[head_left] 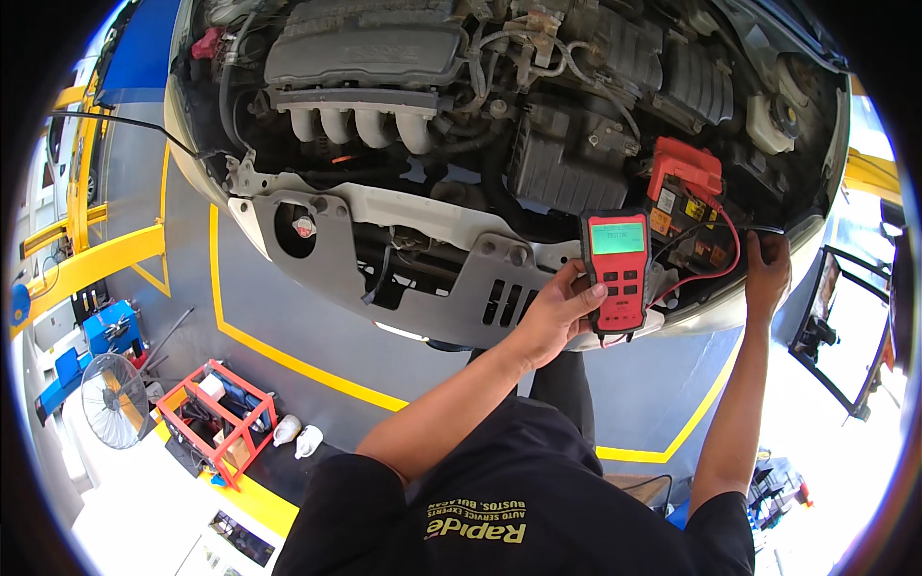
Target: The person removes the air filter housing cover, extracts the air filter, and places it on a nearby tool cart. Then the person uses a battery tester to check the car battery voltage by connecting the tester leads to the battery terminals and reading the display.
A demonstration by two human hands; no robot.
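Note:
A red and black handheld battery tester with a lit green screen is gripped in my left hand, upright in front of the engine bay. Its thumb lies along the tester's left side. Beyond it, at the right of the bay, sits the car battery under a raised red cover. A red lead loops from the battery side down toward the tester. My right hand is at the bay's front right edge, fingers drawn together beside a slim dark piece; what they hold is partly hidden.
The engine cover and a black air filter box fill the bay behind the bumper frame. A prop rod sticks out at left. A red metal frame and a fan stand on the left.

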